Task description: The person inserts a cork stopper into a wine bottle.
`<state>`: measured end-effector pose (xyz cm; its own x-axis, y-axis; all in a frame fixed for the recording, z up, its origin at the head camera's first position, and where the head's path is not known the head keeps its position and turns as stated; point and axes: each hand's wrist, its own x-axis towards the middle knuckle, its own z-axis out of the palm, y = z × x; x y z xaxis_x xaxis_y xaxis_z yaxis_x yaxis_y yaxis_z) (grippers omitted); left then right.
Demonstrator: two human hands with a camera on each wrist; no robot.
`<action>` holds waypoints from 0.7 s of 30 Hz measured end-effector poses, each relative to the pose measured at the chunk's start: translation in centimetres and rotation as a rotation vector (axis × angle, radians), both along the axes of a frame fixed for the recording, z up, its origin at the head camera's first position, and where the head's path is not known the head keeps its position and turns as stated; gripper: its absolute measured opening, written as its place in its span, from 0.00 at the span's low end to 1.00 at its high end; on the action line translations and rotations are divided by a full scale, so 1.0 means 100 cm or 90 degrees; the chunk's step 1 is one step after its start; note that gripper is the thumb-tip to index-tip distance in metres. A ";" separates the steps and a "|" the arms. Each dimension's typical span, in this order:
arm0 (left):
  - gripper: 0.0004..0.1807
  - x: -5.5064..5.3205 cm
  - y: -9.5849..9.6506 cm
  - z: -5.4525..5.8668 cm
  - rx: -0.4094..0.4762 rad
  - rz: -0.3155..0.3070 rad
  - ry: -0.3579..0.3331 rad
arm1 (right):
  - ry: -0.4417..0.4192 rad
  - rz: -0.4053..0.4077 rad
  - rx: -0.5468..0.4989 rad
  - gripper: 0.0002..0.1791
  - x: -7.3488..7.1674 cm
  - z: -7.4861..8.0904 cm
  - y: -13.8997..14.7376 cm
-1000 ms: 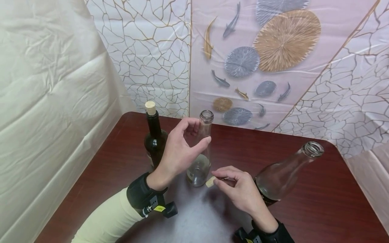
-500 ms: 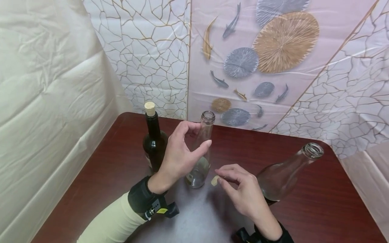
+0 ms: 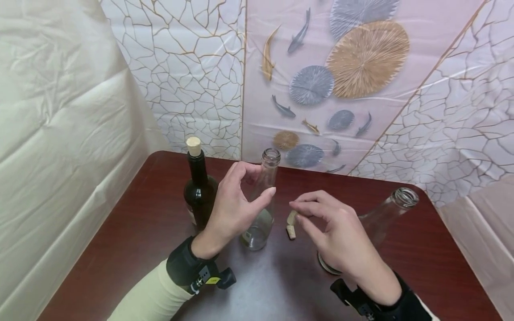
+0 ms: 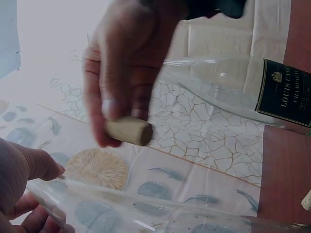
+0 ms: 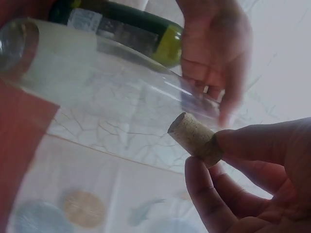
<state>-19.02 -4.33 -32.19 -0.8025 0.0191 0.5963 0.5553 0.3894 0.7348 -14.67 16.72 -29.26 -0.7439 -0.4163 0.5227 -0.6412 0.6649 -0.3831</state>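
- Tan cork (image 3: 292, 217): pinched between the right hand's (image 3: 341, 236) thumb and fingers, its free end poking out past the tips.
- Its long axis, seen from the right wrist, slants across the line of the standing clear bottle (image 3: 257, 229).
- In the head view, the bottle's mouth (image 3: 271, 155) is higher and leftward, apart from the cork.
- Nearer that mouth: the left hand (image 3: 233, 200), fingers curled round the bottle.
- A second cork (image 3: 291, 232) rests on the bench (image 3: 265, 285).
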 end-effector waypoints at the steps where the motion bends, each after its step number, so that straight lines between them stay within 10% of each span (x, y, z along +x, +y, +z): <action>1: 0.18 0.000 0.000 0.000 0.000 -0.001 0.000 | 0.005 0.007 0.007 0.13 -0.001 0.006 -0.001; 21: 0.19 0.000 -0.002 -0.003 0.008 -0.016 0.006 | 0.022 0.028 0.040 0.12 -0.025 0.081 -0.020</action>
<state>-19.06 -4.52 -32.52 -0.7965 0.0320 0.6038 0.5715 0.3659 0.7345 -17.16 14.71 -21.19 -0.7066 -0.4805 0.5196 -0.6820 0.6582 -0.3189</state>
